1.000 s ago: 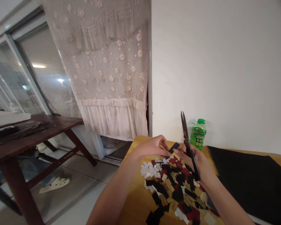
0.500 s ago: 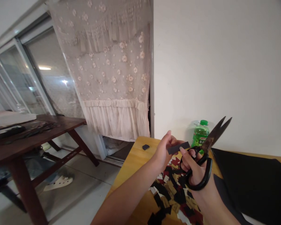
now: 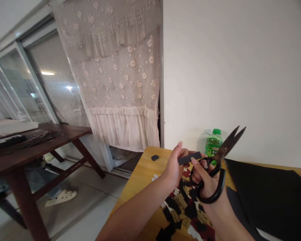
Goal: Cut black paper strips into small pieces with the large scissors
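Observation:
My left hand pinches a narrow black paper strip between thumb and fingers. My right hand grips black-handled scissors with dark, rusty blades slightly open, their tips pointing up and right. The strip's right end lies close to the blades. Both hands are raised over a heap of cut black, red, gold and white paper pieces. My forearm and hands hide part of the heap. A small black paper square lies on the wooden tabletop, left of my hands.
A large black sheet lies to the right on the table. A green plastic bottle stands by the white wall. A dark wooden table stands left, beyond a lace curtain; the floor lies below.
The scissors have swung from upright and nearly closed to tilted right with the blades apart. My hands have risen above the heap, with the strip now showing in my left hand and a black square on the table.

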Demonstrator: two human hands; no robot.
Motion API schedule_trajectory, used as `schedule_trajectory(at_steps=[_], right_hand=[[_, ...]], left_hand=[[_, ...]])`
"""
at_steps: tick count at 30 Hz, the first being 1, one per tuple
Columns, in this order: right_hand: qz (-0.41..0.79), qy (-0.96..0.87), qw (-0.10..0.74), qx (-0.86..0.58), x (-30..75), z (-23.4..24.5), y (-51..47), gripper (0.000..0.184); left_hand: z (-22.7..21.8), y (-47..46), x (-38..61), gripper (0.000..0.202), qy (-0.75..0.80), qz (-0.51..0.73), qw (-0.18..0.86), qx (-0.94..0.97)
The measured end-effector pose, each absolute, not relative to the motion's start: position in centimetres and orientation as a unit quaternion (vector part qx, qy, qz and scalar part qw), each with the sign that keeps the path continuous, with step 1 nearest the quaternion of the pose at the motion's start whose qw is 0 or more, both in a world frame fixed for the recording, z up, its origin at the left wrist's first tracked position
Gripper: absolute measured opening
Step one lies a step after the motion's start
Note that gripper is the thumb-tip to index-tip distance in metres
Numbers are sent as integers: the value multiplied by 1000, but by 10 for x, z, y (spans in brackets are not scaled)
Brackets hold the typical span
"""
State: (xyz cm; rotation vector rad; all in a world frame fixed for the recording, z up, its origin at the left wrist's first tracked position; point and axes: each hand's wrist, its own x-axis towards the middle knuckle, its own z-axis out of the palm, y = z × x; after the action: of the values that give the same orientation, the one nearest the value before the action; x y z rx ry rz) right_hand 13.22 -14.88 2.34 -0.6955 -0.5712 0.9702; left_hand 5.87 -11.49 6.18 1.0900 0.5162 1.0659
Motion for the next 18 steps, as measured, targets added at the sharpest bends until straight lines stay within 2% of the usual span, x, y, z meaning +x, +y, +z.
schedule_trajectory(at_steps=[6, 11, 14, 18], right_hand=[[462, -261, 785, -320, 133, 16, -143, 49], [455, -308, 773, -318, 132, 23, -150, 42], [472, -350, 735, -339, 132, 23, -151, 41], [488, -429, 635, -417, 133, 10, -144, 45]], left_hand=[[57, -117, 60, 50, 209, 513, 705, 443], [61, -111, 57, 49, 200, 526, 702, 436], [68, -101, 45, 46, 207, 550, 694, 416], [84, -83, 19, 40, 215, 583, 690, 372]])
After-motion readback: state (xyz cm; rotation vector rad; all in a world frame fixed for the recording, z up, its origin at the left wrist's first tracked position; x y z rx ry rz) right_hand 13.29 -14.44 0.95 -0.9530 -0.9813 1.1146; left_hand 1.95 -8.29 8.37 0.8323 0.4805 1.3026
